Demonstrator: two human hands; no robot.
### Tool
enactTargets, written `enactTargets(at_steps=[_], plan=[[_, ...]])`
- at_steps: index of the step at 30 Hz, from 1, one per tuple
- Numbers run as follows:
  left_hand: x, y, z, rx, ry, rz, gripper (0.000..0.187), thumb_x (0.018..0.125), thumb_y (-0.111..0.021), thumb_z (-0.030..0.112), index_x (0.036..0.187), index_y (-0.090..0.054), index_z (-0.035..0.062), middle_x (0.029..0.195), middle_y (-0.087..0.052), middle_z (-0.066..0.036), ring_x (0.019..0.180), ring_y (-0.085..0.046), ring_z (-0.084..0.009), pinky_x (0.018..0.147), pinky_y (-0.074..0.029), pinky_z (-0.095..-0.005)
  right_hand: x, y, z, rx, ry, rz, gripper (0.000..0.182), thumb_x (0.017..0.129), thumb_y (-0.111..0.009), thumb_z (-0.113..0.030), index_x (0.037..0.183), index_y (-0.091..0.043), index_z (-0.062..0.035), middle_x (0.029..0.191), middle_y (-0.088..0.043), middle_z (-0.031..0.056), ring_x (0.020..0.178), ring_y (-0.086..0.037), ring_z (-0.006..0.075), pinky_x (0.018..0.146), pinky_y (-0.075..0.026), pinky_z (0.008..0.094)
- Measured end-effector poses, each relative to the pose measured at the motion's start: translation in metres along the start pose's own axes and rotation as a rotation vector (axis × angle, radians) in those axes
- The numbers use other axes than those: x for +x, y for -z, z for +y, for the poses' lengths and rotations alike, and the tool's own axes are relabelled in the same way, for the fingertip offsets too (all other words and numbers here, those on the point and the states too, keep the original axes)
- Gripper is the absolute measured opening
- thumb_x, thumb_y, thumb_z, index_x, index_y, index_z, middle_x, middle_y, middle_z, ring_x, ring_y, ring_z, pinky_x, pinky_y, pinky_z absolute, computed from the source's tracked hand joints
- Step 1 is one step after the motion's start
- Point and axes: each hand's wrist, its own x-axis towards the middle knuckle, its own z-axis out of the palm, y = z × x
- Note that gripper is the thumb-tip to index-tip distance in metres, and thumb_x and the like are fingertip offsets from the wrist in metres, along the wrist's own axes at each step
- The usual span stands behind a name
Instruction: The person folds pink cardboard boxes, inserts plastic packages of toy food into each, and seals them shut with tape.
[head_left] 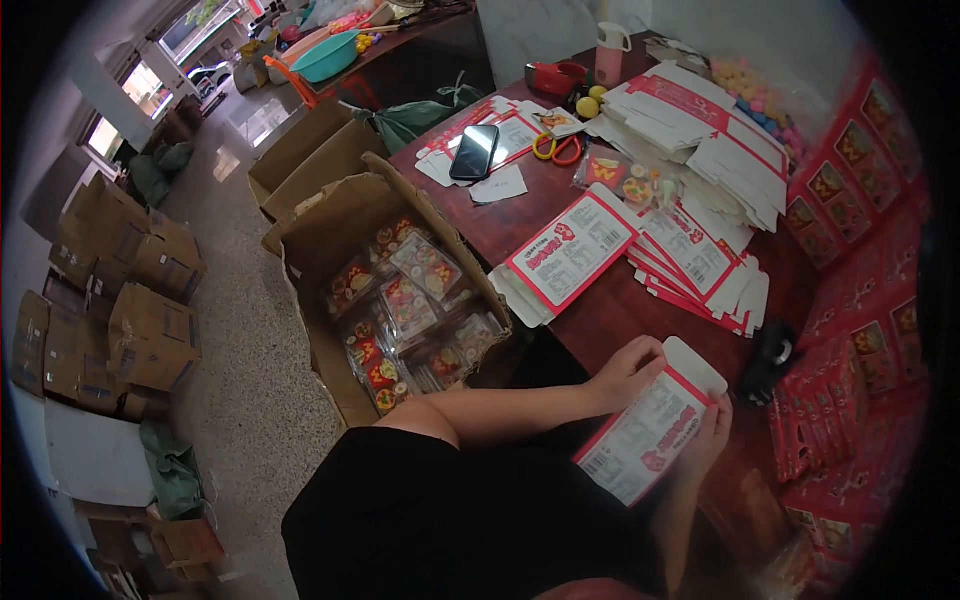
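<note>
Head view: where is the carton [640,440], and what state are the hands in?

Carton, white with red borders, is held between both hands, in front of the person's body. Left hand [630,372] pinches its upper left edge, beside the extended end flap; right hand [708,440] grips its right edge, fingers bent.

What is noted beyond the hands?

On the reddish surface [600,322], a printed box [572,250] lies just ahead, with fanned flat cartons [690,262] to its right. Farther off are a phone [474,153] and scissors [557,149].

And to either side?

Left of the hands, a cardboard box [318,340] contains clear packets [408,305]. Right of them is a black object [768,362], type undetermined, with red packets [815,415] past it.
</note>
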Motion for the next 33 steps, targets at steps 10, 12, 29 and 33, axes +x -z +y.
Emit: enactTargets(at_steps=[10,12,29,33], plan=[[0.016,0.007,0.022,-0.02,0.264,-0.077,0.026,0.077,-0.071,0.016,0.089,-0.051,0.0043,0.082,-0.053,-0.003,0.079,-0.052,-0.0118,0.073,-0.044,-0.0268,0.009,0.008,-0.012,0.056,-0.131,-0.06,0.015,0.082,-0.061,-0.002,0.095,-0.054,0.0002,0.096,-0.056,0.0065,0.089,-0.054,0.0137,0.083,-0.042,0.025],[0.023,0.016,0.036,0.078,0.213,-0.181,0.026,0.077,-0.071,0.014,0.09,-0.052,0.0045,0.08,-0.055,-0.003,0.079,-0.052,-0.0104,0.072,-0.044,-0.0259,0.007,-0.006,-0.034,-0.032,-0.128,-0.009,0.013,0.081,-0.062,-0.001,0.092,-0.055,-0.0009,0.095,-0.055,0.0054,0.088,-0.054,0.013,0.081,-0.042,0.0235],[0.003,0.01,0.036,-0.266,0.364,-0.253,0.023,0.093,-0.052,0.022,0.108,-0.049,0.0043,0.091,-0.055,-0.004,0.085,-0.052,-0.0101,0.077,-0.044,-0.0254,0.002,0.01,-0.024,-0.027,-0.178,-0.064,0.016,0.089,-0.054,-0.01,0.097,-0.061,0.0025,0.104,-0.061,0.0116,0.097,-0.056,0.0179,0.088,-0.042,0.0286],[-0.001,-0.008,0.023,-0.109,0.356,-0.007,0.021,0.095,-0.048,0.027,0.102,-0.047,0.0074,0.086,-0.053,-0.004,0.078,-0.05,-0.0081,0.069,-0.044,-0.0235,0.007,-0.003,-0.04,0.048,-0.062,-0.054,0.023,0.093,-0.046,-0.01,0.108,-0.058,0.0014,0.109,-0.06,0.0089,0.099,-0.056,0.0161,0.086,-0.043,0.0269]])
